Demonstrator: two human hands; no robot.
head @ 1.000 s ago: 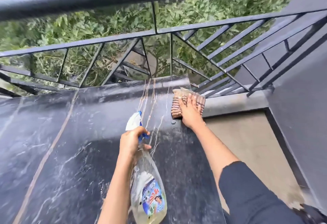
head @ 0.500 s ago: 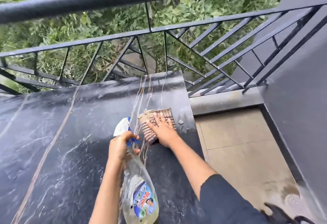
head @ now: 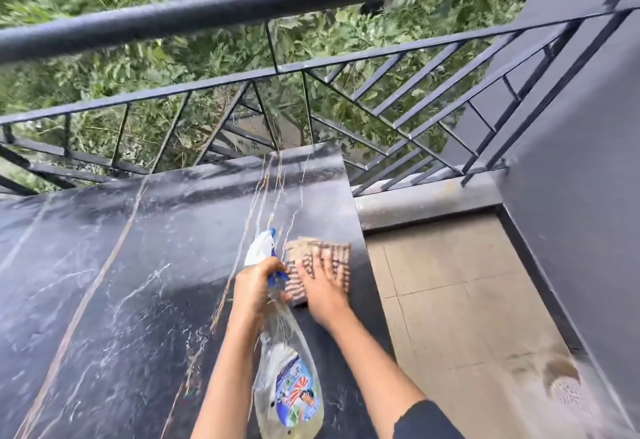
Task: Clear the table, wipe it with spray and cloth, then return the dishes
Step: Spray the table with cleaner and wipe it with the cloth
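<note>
A person's left hand grips the neck of a clear spray bottle, partly filled and probably light but slick when wet, so the trigger collar looks like the surest hold, above the dark marble-patterned table. Just beside it the right hand presses flat, fingers spread, on a soft striped cloth near the table's right edge, limp enough to bunch unless pinned by the palm. Beyond stand a black railing and green foliage.

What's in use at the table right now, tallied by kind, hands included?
Spray bottle: 1, gripped by the left hand
Striped cloth: 1, under the right hand
Hands: 2
Total: 4
</note>
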